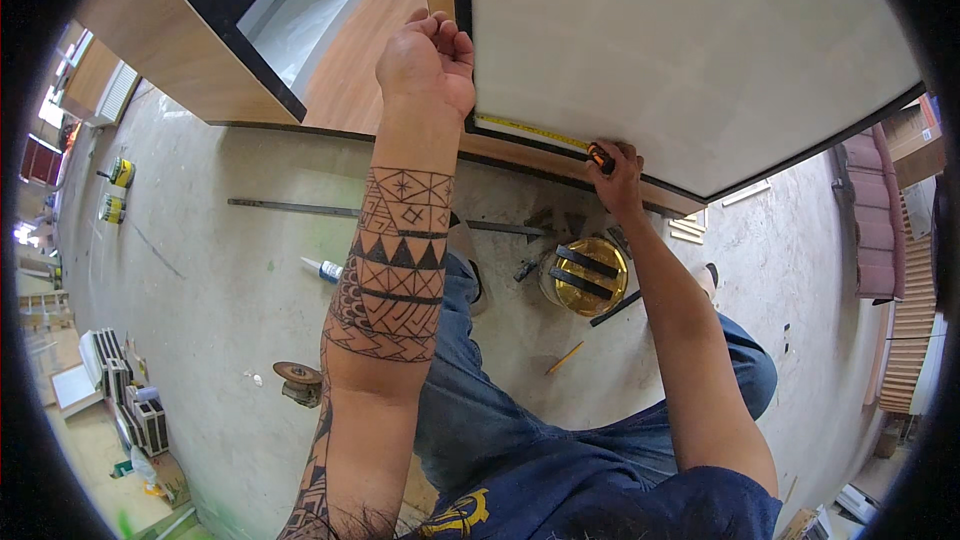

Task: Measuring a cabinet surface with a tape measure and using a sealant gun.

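White panel [680, 50] w/ blk edging in front of me. My L hand [428, 65] curls at its L edge, can't tell if gripping; R hand [617, 175] apart, clamped on tape measure [600, 157]. Yellow blade [530, 130] runs along near edge, that bit looks done; no marks visible, pencil [565, 357] unheld.

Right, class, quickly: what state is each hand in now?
Left hand: fingers curled by the black-edged panel; whether it grips anything cannot be told.
Right hand: closed around the orange-black tape measure.
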{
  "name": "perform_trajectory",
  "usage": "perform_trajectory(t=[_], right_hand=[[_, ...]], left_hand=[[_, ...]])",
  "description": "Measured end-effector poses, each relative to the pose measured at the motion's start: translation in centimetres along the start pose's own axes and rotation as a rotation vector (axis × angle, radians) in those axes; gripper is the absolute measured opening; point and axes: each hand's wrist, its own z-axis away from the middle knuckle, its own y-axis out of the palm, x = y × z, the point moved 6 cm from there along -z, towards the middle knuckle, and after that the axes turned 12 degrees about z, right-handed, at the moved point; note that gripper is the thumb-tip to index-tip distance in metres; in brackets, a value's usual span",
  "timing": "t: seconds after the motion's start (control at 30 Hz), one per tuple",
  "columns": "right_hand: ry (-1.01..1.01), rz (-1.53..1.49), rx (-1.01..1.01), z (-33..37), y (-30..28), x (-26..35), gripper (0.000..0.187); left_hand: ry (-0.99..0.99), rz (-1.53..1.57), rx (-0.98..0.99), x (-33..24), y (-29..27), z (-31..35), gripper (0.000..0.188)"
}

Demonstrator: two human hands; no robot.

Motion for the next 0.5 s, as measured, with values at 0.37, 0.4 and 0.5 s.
perform_trajectory(t=[0.37,0.4,0.5], right_hand=[[-0.021,-0.033,-0.007,-0.09,0.4,-0.44,0.051],[-0.015,-0.027,-0.002,-0.06,0.44,-0.49,0.051],[0.002,-0.02,-0.006,0.02,0.43,-0.52,0.051]], left_hand=[[-0.012,0.024,0.007,0.13,-0.04,-0.19,0.022],[-0.004,0.018,0.004,0.12,-0.06,-0.16,0.023],[0.002,0.01,-0.002,0.1,0.01,-0.08,0.023]])
